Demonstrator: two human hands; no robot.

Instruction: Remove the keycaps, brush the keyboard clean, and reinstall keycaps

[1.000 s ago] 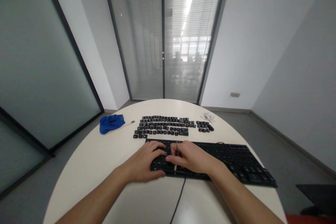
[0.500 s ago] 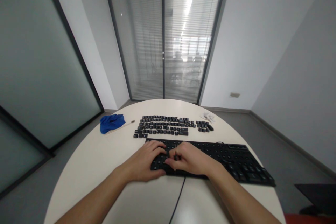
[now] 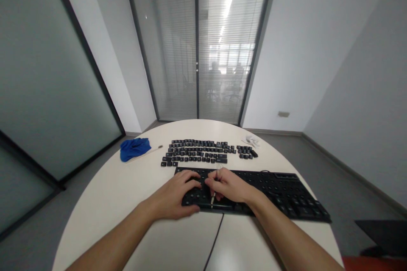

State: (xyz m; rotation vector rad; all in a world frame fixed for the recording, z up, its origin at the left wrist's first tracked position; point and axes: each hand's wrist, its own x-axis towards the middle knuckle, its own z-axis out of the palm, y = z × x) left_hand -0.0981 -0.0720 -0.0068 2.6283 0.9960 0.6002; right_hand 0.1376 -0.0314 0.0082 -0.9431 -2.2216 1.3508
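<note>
A pale, round-edged tabletop fills the lower centre of the frame. Beyond it, at upper centre, stands a dark-framed glass partition with slatted blinds, a bright streak of light showing through on its right half. A frosted panel with dark edging takes the upper left; a plain whitish wall covers the upper right, a small plate low on it, above grey floor and a darker skirting

This is looking like an office: glass panels with blinds are standing beyond the table, frosted glass is rising to its left, and a keyboard is lying on it.
</note>
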